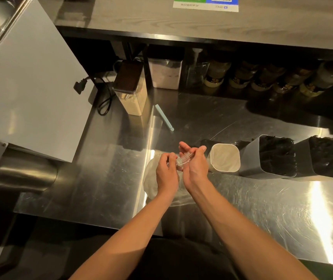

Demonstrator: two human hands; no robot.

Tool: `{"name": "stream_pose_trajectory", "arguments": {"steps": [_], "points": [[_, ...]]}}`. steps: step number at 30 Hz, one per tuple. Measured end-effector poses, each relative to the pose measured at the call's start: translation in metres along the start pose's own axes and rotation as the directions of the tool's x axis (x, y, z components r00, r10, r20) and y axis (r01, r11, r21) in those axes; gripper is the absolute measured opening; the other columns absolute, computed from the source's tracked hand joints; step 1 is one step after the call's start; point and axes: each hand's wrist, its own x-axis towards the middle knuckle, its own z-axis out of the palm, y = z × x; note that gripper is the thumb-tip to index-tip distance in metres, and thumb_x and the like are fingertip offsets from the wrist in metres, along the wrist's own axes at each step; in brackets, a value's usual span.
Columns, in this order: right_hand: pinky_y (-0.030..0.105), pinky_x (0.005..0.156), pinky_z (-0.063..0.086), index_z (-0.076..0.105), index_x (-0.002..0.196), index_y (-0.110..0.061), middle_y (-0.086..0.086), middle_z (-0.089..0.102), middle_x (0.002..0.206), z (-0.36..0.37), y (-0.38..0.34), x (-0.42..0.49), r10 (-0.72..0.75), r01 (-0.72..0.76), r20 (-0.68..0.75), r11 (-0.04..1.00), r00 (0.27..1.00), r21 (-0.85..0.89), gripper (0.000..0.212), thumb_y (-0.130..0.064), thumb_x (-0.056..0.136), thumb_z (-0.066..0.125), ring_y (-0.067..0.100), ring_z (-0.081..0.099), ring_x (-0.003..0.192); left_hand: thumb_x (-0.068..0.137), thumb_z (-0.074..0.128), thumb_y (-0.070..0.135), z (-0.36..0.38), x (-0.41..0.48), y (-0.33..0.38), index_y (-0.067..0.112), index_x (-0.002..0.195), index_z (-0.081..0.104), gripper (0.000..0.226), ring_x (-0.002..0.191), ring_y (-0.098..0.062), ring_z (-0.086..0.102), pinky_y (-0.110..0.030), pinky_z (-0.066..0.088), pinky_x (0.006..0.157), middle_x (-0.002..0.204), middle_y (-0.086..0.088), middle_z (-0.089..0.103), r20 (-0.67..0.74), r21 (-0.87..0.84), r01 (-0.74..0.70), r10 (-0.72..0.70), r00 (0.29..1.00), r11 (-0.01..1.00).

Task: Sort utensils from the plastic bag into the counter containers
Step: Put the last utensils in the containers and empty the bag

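Left hand (pixel 166 172), right hand (pixel 194 165), seemingly pinching utensils (pixel 183 159)

Steel counter (pixel 242 199); plastic bag (pixel 150 179), containers (pixel 250 160), pen (pixel 164 117)
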Motion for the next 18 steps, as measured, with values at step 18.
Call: {"name": "stream_pose_trajectory", "arguments": {"steps": [18], "points": [[0.021,0.059,0.043,0.06,0.08,-0.014,-0.002,0.062,0.069,-0.08,-0.071,0.027,-0.413,0.458,0.278,0.441,0.867,-0.772,0.029,-0.037,0.098,0.059,0.001,0.054,0.059,0.106,0.047,0.033,0.055,0.004,0.039,0.011,0.098,0.06,0.027,0.058,-0.005,0.054,-0.024,0.047,0.057,0.074,0.001,0.058,0.403,-0.09,0.078,-0.036,0.914,0.993]]}}
